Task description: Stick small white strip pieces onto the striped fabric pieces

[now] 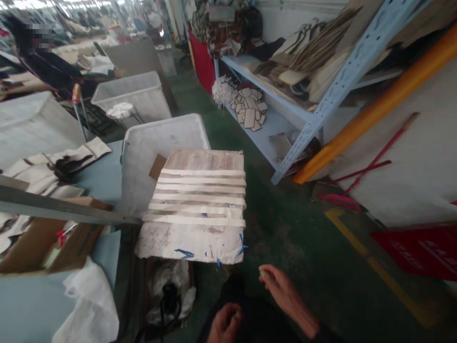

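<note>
Strips of pale material lie flat in parallel rows on a board, apparently within reach, just beyond the left hand curled empty and the right hand loosely pinched, seemingly empty.

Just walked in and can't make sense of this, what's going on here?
A person stands over a white board laid with pale strips, resting across a white bin. Neither hand is on it: the left hand is curled low, and the right hand hovers just below the board, fingers pinched, whether on anything I cannot tell.
</note>
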A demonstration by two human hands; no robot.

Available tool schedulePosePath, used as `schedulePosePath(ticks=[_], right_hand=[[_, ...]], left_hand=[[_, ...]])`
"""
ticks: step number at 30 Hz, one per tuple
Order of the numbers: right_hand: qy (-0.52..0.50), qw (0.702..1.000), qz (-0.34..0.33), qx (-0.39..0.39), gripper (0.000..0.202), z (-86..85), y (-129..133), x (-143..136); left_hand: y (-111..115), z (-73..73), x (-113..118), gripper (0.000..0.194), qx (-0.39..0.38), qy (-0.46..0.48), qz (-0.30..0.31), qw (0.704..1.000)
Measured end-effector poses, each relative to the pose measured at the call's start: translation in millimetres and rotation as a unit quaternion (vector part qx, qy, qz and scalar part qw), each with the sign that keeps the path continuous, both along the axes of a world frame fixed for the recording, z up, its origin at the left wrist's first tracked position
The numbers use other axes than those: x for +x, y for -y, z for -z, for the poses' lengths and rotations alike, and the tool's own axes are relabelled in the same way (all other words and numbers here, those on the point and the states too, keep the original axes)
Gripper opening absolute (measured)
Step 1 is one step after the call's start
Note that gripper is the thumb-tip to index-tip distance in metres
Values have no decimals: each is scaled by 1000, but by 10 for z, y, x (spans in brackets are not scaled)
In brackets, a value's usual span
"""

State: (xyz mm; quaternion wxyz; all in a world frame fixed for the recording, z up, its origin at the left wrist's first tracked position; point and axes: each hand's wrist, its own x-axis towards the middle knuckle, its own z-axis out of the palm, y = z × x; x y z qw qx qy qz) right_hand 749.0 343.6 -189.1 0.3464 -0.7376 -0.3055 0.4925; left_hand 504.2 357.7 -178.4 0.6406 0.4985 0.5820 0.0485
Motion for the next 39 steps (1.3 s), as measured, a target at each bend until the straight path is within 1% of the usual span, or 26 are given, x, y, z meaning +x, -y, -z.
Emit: schedulePosePath(ticks=[2, 5, 8, 10, 13, 16, 18, 19, 21, 24, 26, 29, 35, 37, 39], right_hand=[[36, 999, -16, 2, 51, 13, -302, 83], [90, 995, -41, -11, 43, 7, -743, 181], [114, 990, -76, -26, 39, 1, -1140, 279], [133, 985, -109, -23, 35, 26, -1374, 358], [154, 977, -150, -15, 29, 114, -1682, 493], [157, 970, -184, -2, 26, 222, -1934, 628], [166, 962, -216, 19, 25, 276, -2068, 707], [171, 957, -232, 30, 24, 294, -2126, 741], [181, 949, -253, 43, 22, 310, -2228, 795], [202, 939, -272, 54, 21, 299, -2366, 819], [219, 929, -289, 70, 18, 285, -2456, 786], [234, 917, -312, 87, 15, 280, -2580, 662], [269, 897, -333, 108, 17, 316, -2785, 261], [291, 888, -335, 117, 18, 320, -2851, 116], [315, 878, -337, 129, 19, 323, -2913, -24]], left_hand=[[-201, -39, 61, 55, 5, -16, -27, 1000], [-411, -84, 127, 56, 0, -47, -68, 997], [-545, -88, 205, 59, -12, -48, -89, 995], [-618, -76, 277, 62, -29, -47, -109, 992], [-706, -33, 427, 67, -47, -56, -169, 983], [-724, 77, 643, 72, -64, -46, -260, 962], [-684, 182, 817, 75, -86, -21, -323, 942], [-652, 234, 906, 76, -94, -8, -342, 935], [-582, 314, 1066, 74, -101, 6, -346, 933], [-515, 355, 1205, 69, -99, 8, -322, 942], [-508, 350, 1213, 68, -115, 20, -321, 940], [-517, 343, 1137, 71, -149, 38, -326, 933], [-487, 316, 906, 75, -159, 17, -338, 928], [-472, 299, 818, 76, -170, 9, -346, 923], [-456, 287, 724, 75, -164, -8, -361, 918]])
